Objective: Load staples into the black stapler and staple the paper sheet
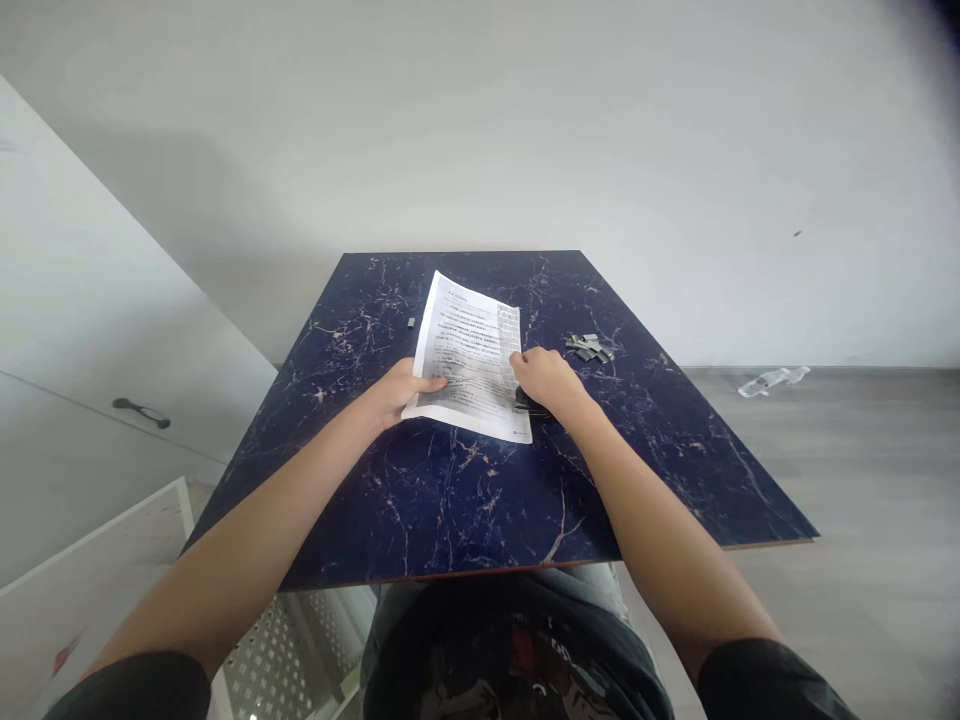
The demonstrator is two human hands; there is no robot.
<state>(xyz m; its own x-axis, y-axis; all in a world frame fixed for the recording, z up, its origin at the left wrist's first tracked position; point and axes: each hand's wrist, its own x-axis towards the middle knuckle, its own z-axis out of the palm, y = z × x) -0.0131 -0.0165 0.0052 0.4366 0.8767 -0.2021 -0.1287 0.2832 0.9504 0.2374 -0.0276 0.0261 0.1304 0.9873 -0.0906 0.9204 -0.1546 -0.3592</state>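
Printed paper [472, 345] is tilted over the dark blue table, covered in lines of text with a grey printed strip along its right side. My left hand [397, 390] grips its lower left edge, thumb on top and fingers underneath. At the right edge my right hand [547, 378] is closed, its fingertips against the paper. A black object [531, 402], mostly hidden, lies under that hand; its kind does not show. Just beyond it is a small pile of silver metal strips [590, 348], which look like staples. One small silver piece [411, 323] rests left of the paper.
The marble-patterned table [480, 520] ends at a pale wall [480, 120]. To the left stands a white panel with a dark handle [141, 412], above a white perforated rack [277, 660]. A clear plastic item [772, 380] lies on the floor at right.
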